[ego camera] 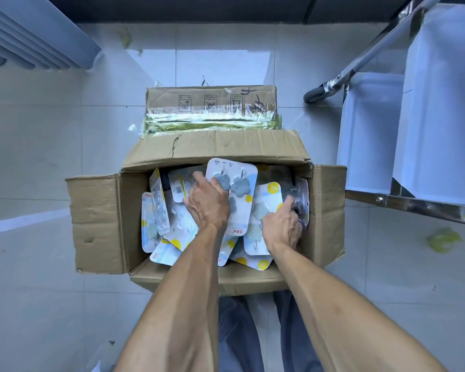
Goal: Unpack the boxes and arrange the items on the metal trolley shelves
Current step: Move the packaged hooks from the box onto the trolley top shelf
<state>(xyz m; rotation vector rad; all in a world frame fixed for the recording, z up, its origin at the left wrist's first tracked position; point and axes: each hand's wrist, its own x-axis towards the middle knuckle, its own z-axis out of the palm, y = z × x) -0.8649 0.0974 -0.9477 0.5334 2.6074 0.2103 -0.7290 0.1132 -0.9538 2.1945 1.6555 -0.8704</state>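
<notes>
**Operator:** Since both hands are already down in the open box, I'm treating this as the gathering step. My left hand has its fingers curled round the upright card of flower hooks, thumb side on the card's left edge. My right hand is at about four o'clock from it, fingers bent onto a dark-backed pack against the box's right wall.

**Observer:** Is the right hand actually holding that pack?

**Operator:** I'd call it a grasp, though the fingertips are hidden behind the card edge, so how firm it is I can't say. The rest of the hook packs lie loose and overlapping, mostly toward nine o'clock and six o'clock inside the box.

**Observer:** So how would you do this cleanly?

**Operator:** I'd judge it best to square a few cards into one flat stack before lifting, all faces the same way. These blister cards are thin and slippery; pulled singly from a heap, their hooks could snag neighbours and drag them out. I'd lift straight up past the box flaps, then swing toward the metal trolley at three o'clock.

**Observer:** And the other carton?

**Operator:** The taped box at twelve o'clock, touching the open one's far flap, is still sealed. Nothing shows on the trolley's shelf yet, so by my reckoning the task is in its early part.
</notes>
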